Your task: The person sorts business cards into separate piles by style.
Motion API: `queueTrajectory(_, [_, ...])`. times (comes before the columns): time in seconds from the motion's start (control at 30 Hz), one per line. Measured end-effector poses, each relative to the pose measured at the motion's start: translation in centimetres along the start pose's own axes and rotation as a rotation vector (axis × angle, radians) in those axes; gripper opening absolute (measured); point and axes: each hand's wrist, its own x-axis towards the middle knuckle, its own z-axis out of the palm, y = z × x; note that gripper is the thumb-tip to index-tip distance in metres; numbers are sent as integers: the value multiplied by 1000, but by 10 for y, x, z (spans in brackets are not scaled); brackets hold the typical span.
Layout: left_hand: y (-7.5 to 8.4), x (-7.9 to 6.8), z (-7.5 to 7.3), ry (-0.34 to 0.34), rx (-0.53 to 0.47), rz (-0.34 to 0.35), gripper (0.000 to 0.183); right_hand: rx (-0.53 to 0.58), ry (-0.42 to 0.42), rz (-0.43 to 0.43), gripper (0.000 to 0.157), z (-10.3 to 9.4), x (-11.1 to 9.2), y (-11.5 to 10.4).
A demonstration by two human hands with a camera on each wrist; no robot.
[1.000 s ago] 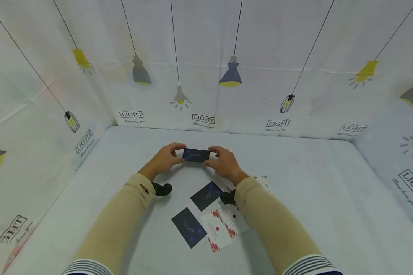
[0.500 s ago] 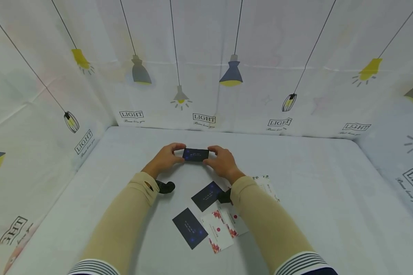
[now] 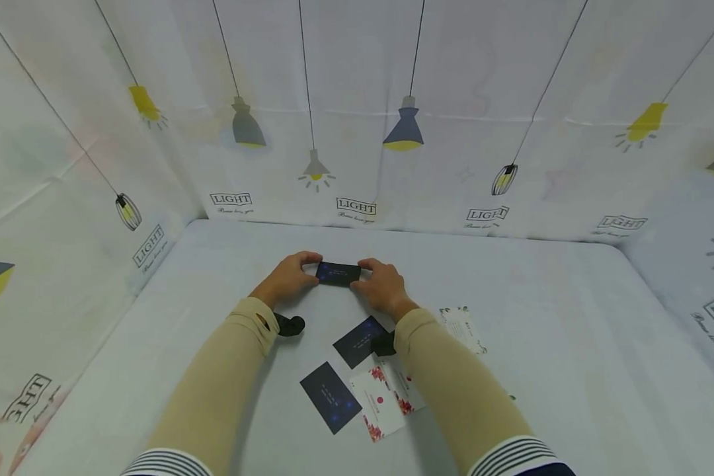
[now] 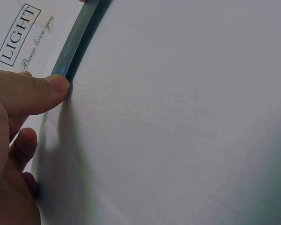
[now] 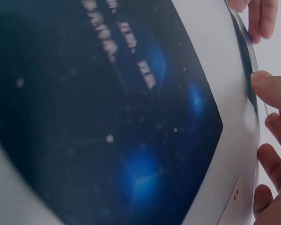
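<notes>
A dark blue printed card is held lengthwise between both hands near the far part of the table. My left hand pinches its left end between thumb and fingers. At the other end my right hand grips it the same way. Seen from the left wrist, the card shows as a narrow dark strip under the thumb. Nearer to me lie two more dark blue cards, one close to the right wrist and one below it. The right wrist view is largely filled by a dark card with blue glowing spots.
White cards with red floral corners lie beside the dark ones, partly overlapping and partly under the right forearm. A white card with green leaf print lies right of that arm. Behind the white table hangs a lamp-patterned cloth.
Both hands keep hold of the card at nearly the same spot. The right forearm has shifted slightly left, showing more of the leaf-print card. The whole view has drifted a little.
</notes>
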Motion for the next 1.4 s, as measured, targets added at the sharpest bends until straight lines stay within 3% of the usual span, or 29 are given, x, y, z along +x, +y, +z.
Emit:
queueTrajectory(0.27, [5,-4,1,5,38,-11,54,-22,-4,3,55,1,1,0])
queueTrajectory(0.87, [0,0,4,2,34,-41,57,-93,-2,26,58,2,0,-2])
queueTrajectory(1.4, [-1,1,4,-12,25,-46,61,-56,-9,33,60,1,0,-1])
